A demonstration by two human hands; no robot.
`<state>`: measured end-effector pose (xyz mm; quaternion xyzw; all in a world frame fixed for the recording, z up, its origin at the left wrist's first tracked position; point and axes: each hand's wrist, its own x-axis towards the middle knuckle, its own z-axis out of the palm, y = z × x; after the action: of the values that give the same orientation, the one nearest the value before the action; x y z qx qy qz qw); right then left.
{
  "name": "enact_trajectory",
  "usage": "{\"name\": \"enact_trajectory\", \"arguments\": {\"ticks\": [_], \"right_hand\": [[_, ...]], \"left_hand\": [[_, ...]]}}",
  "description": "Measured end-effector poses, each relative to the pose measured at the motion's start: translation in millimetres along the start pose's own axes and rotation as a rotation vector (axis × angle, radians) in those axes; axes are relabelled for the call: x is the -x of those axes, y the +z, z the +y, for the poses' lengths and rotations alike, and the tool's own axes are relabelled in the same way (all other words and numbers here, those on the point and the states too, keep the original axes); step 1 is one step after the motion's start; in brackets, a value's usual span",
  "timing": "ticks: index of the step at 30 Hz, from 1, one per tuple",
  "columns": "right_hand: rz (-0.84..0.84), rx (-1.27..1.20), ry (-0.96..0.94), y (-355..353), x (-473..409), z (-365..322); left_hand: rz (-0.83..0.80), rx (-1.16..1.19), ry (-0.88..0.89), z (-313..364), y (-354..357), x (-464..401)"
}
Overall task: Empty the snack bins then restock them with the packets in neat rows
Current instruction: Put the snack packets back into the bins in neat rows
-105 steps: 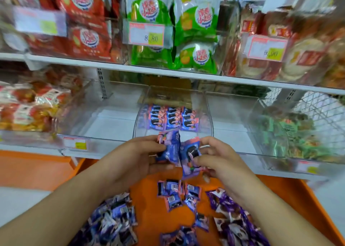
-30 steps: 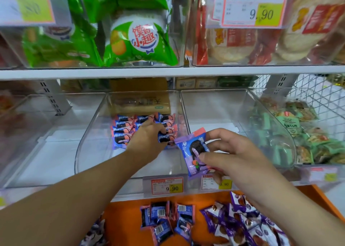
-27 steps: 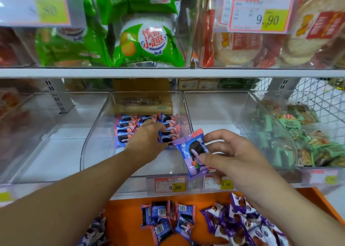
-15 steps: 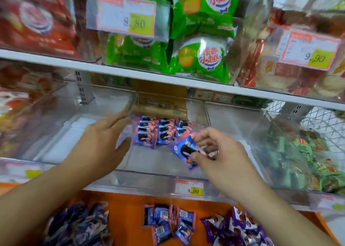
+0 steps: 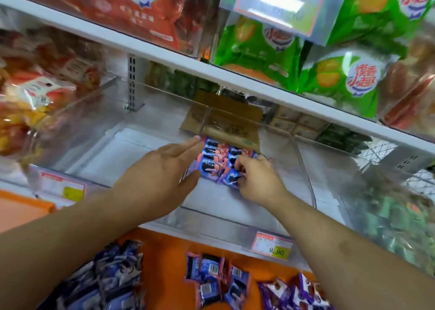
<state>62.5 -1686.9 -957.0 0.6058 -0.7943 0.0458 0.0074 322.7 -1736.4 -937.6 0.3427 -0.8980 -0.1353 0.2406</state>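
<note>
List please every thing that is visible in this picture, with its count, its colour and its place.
clear bin: one, transparent, middle of lower shelf
blue packets: several in rows, blue and pink, inside the clear bin
loose packets: many, blue and purple, on the orange surface below
price tag: one, red and yellow, on the bin's front
green bags: several, upper shelf
red bags: several, upper shelf, left
left hand: fingers straight, beside the rows
right hand: pinches a front-row packet
</note>
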Motion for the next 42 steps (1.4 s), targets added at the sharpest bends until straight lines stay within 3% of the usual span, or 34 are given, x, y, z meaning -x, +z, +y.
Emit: {"name": "enact_trajectory", "arguments": {"ticks": [5,14,18,22,24,27,31,35,42], "right_hand": [[0.061,0.108,-0.022,3,4,0],[0.098,0.075,-0.007,6,4,2],[0.124,-0.012,-0.016,-9,23,-1],[0.289,-0.252,-0.181,-40,81,-13],[0.25,-0.414,-0.283,-52,128,-19],[0.023,-0.488,-0.368,-34,192,-16],[-0.333,-0.395,-0.165,63,228,20],[-0.554,-0.296,0.055,147,220,58],[-0.36,-0.344,0.327,268,215,83]], "left_hand": [[-0.015,-0.008,0.008,-1,1,0],[-0.051,-0.034,0.015,3,1,0],[-0.07,-0.073,0.018,7,-5,7],[0.001,-0.101,0.199,34,-18,31],[-0.002,-0.032,0.289,52,-17,49],[-0.21,0.067,0.345,69,9,88],[-0.561,-0.006,0.275,58,84,126],[-0.727,-0.05,0.115,35,170,135],[-0.832,-0.048,-0.099,20,304,147]]}}
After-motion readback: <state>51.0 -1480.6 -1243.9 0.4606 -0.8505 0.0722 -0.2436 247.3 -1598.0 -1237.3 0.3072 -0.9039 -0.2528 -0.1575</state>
